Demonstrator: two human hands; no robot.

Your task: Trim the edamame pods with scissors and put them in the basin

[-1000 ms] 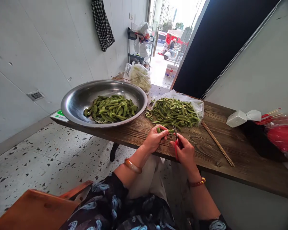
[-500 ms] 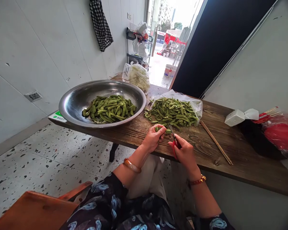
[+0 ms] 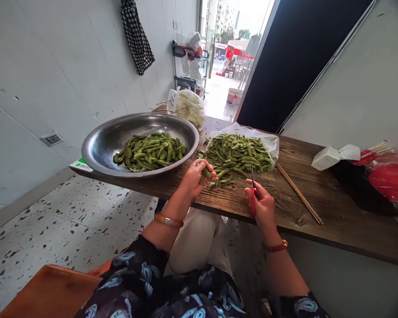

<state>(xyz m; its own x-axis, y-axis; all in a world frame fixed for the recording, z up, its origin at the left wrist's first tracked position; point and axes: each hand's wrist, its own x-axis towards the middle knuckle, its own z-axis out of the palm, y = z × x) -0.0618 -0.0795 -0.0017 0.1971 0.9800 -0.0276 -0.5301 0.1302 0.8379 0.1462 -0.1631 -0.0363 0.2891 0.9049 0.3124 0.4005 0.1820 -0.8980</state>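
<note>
My left hand [image 3: 198, 176] is closed around green edamame pods [image 3: 205, 175], near the right rim of a wide steel basin [image 3: 101, 152]. A heap of pods [image 3: 154, 150] lies inside that basin. Red-handled scissors [image 3: 253, 198] are in my right hand [image 3: 262, 205], their blades pointing up and away from me. The scissors are apart from the pods in my left hand. Between and beyond both hands, a pile of loose edamame [image 3: 237, 152] spreads over the table, partly on a clear plastic bag [image 3: 270, 143].
Wooden skewers [image 3: 300, 194] lie on the dark wooden table [image 3: 345, 212] to the right. Farther right are a white foam box [image 3: 325, 159] and a red plastic-wrapped bundle [image 3: 391, 181]. A filled clear bag [image 3: 189, 108] stands behind the basin; a wooden chair [image 3: 49, 291] is at lower left.
My hands have moved apart. The left one shifted left toward the basin with pods in it, while the right one moved right with the scissors, whose blades have left the pod.
</note>
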